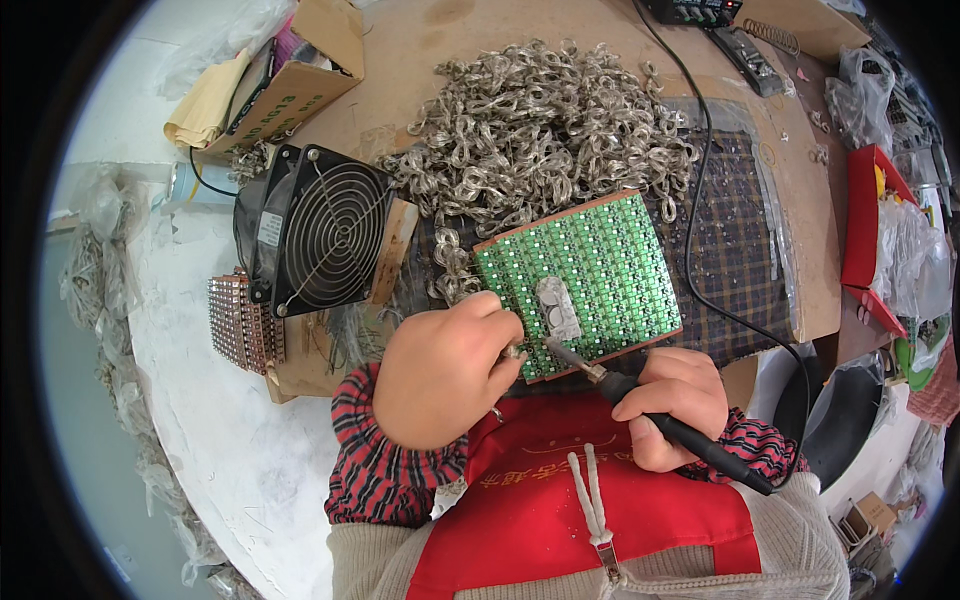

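Observation:
My right hand (680, 400) is wrapped round the black handle of a soldering iron (715, 455). The iron's tip points up and left, at the lower end of a small grey block with round hollows (558, 308). That block lies on a green circuit board panel (625, 265) covered with rows of tiny parts. At the panel's lower left edge, my left hand (440, 370) is closed in a pinch. Silvery wire (513, 351) shows between its fingertips, and a bit more below the hand; the rest is hidden by the fingers.
A heap of looped silvery wires (540, 130) lies beyond the panel. A black fan (340, 230) stands at left, near stacked boards (240, 325) and a cardboard box (315, 75). The iron's black cable (695, 200) runs along the right over checked cloth (740, 200). Further right is a red box (870, 225).

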Tool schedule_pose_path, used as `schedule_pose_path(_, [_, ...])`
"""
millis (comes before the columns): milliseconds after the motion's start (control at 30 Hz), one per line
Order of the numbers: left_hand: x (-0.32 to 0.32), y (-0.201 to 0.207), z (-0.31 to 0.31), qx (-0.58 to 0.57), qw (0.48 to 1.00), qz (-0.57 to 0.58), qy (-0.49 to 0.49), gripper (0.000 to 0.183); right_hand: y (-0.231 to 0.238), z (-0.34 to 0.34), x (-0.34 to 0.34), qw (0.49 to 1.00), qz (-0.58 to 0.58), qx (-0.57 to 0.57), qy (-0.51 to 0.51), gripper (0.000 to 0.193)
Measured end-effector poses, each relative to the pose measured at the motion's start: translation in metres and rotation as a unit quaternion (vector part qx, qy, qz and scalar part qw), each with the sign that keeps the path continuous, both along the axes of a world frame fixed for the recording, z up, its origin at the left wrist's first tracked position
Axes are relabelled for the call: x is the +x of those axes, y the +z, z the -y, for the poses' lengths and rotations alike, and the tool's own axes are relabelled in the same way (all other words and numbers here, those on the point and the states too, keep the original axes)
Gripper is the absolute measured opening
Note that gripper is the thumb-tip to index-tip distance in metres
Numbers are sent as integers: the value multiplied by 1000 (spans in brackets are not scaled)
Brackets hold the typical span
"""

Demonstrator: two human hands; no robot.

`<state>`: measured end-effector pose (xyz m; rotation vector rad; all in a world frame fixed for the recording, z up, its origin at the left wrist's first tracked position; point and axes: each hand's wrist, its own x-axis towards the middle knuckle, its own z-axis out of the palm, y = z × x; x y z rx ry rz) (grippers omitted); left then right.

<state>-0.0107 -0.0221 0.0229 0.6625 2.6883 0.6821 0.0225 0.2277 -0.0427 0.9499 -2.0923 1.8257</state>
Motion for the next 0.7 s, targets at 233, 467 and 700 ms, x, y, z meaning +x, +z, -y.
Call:
schedule_pose_path(233, [-14,39,-4,33,991,-90,91,18,1,-14,-3,998,0,-13,-54,22])
schedule_pose_path(467, [-112,-30,-50,-221,947,-231,33,14,19,-16,-6,993,-12,5,-118,30])
schedule_pose_path(700, [-108,-9,-31,7,976,-199,88,16,28,-17,-22,991,0,67,-118,40])
